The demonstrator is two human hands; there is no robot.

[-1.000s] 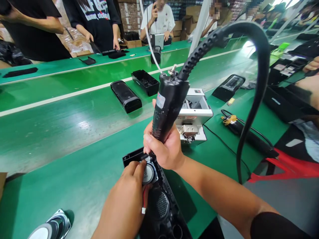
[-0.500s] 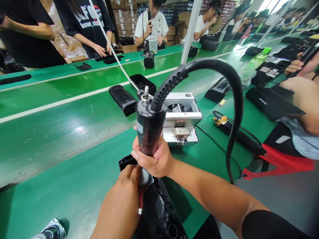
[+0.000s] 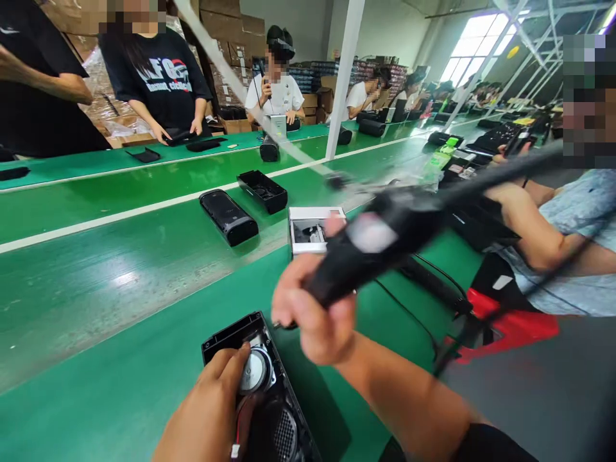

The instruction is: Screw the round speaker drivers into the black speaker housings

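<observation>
My right hand (image 3: 320, 314) is wrapped round a black electric screwdriver (image 3: 375, 244), blurred by motion and tilted, with its tip at the lower left and its cable running off to the right. Below it lies an open black speaker housing (image 3: 289, 391) with a round silver speaker driver (image 3: 255, 371) in its upper part. My left hand (image 3: 206, 404) rests on the housing's left side, thumb against the driver, its other fingers partly hidden. A red and black wire with a white connector (image 3: 235, 451) hangs beside that hand.
Behind my right hand stands a white machine (image 3: 296, 234). Two black housings (image 3: 228, 217) (image 3: 264, 190) lie on the green belt. A white pole (image 3: 344, 83) rises beyond. A person sits at right near a red stool (image 3: 510, 327); others work across the table.
My right hand has lifted the screwdriver away from the driver and tipped it from upright to slanting right. More of the driver and housing now shows. The view has tilted up.
</observation>
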